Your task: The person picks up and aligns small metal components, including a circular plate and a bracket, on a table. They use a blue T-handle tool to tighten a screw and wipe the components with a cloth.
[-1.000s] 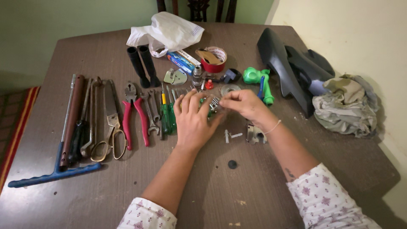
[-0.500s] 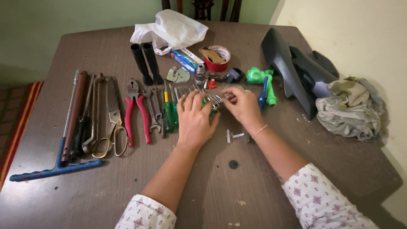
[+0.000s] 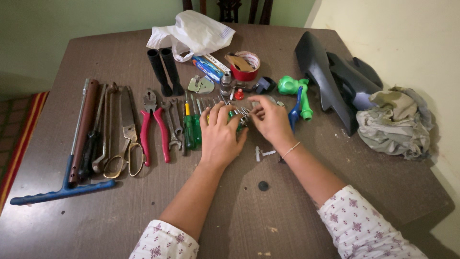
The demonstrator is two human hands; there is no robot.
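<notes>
Brown table [image 3: 120, 57] fills the frame, same layout as a second ago; only the view has tilted and the hands have crept slightly up-frame. Right of frame: black plastic cover [image 3: 330, 76] and crumpled grey cloth [image 3: 395, 122], unmoved. Top centre: white plastic bag [image 3: 194, 31], red tape roll [image 3: 244, 64]. Left: blue T-handled tool [image 3: 60, 189], shears [image 3: 127, 139], red-handled pliers [image 3: 153, 127], green screwdrivers [image 3: 191, 127], all untouched.

Left hand [image 3: 220, 136] lies palm-down, fingers curled over a small heap of metal screws and bits [image 3: 242, 115] at frame centre; whether it grips any I cannot tell. Right hand [image 3: 270, 120] has closed in on the same heap, fingertips pinching at the small pieces. Judgement: the sorting stays on that heap; nothing has been set aside since.

Just below: white wall plugs [image 3: 263, 153]; small black disc [image 3: 263, 185] nearer the body.
</notes>
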